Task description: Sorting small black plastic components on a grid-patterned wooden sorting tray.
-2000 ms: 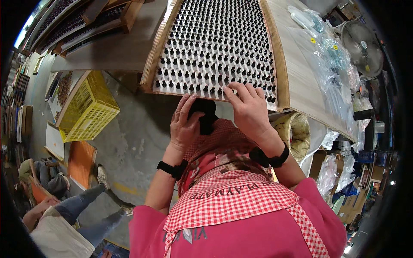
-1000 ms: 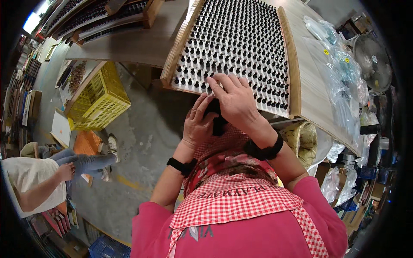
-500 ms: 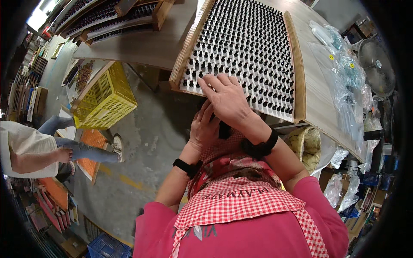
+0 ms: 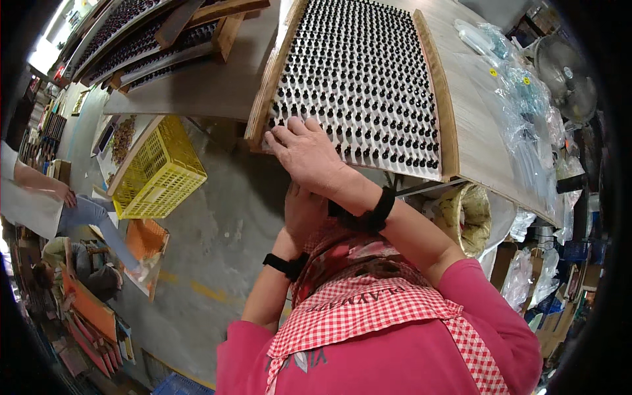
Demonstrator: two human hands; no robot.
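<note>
A wood-framed white board [image 4: 408, 172] carries close rows of small black knob-shaped pieces [image 4: 368, 102]. My right hand [image 4: 308, 157] reaches over its front edge near the left corner, fingers bent down at the front row. The thumb and whatever the fingers pinch are hidden beneath that hand. Just below, my left hand [image 4: 304, 209] is raised close to the board's edge. Its fingers disappear behind my right hand, so their hold does not show.
Similar filled boards [image 4: 158, 56] are stacked at the far left of the table [image 4: 178, 102]. A yellow crate [image 4: 164, 171] stands on the left, near another person [image 4: 92, 210]. Clear plastic bags [image 4: 520, 105] lie to the right, beside a fan [image 4: 566, 76]. A yellowish sack [image 4: 469, 217] sits below the table edge.
My right hand has shifted left along the board's front row, toward the corner. My left hand has sunk further behind it. At the left, the other person has moved and a crouching person has come into view.
</note>
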